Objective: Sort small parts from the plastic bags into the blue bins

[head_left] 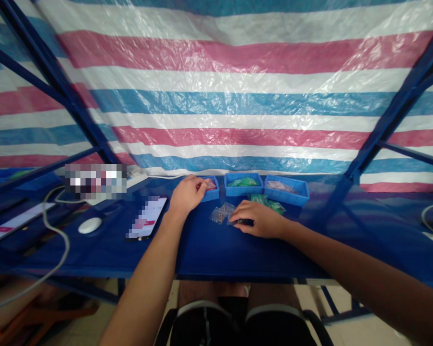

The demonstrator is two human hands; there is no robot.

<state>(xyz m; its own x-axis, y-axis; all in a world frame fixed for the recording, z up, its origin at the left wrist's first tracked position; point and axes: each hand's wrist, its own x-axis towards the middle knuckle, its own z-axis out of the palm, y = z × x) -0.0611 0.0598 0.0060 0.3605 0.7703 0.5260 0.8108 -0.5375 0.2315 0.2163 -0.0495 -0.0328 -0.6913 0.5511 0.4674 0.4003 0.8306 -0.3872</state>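
My left hand [186,193] reaches into the leftmost of three small blue trays [212,193], fingers curled over small clear packets there; what they grip is hidden. My right hand [259,218] rests on the blue table [202,250], fingers closed on a small dark object that I cannot name. Just left of it lie a few small clear plastic bags [222,212] with tiny parts inside. The middle tray [244,184] holds green packets. The right tray [287,189] holds clear packets. Loose green packets [269,202] lie in front of the trays.
A phone [146,218] lies face up left of my left arm. A white round device [90,225] with a grey cable [50,269] sits further left. A striped plastic tarp [238,86] hangs behind the table. Blue metal frame bars [393,115] stand at both sides.
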